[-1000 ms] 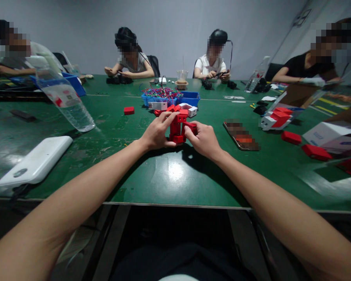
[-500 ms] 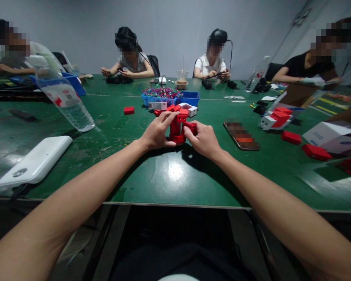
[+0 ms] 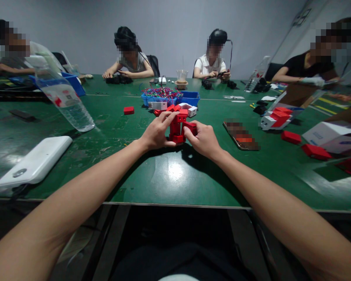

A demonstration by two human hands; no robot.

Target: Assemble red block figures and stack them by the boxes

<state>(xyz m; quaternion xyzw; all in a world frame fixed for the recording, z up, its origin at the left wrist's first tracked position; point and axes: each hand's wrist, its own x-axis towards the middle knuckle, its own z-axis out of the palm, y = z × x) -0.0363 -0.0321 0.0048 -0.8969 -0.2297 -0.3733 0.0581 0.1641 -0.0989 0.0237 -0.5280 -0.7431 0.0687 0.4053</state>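
Observation:
Both my hands meet at the middle of the green table [image 3: 169,175] around a red block figure [image 3: 178,127] that stands upright on it. My left hand [image 3: 156,132] grips the figure's left side, thumb below and fingers curled over its top. My right hand [image 3: 203,138] pinches a red block at the figure's right side. Just behind lie loose red and white blocks [image 3: 187,109] and a blue tray [image 3: 190,97] with colourful small parts.
A clear water bottle [image 3: 62,97] leans at the left, with a white device [image 3: 35,162] nearer the edge. A phone [image 3: 241,134] lies right of my hands. Red blocks [image 3: 291,137] and a white box [image 3: 330,134] sit further right. Several people work along the far side.
My hands and the red figure have hardly moved. The person at the far left of the back row has shifted their hands slightly.

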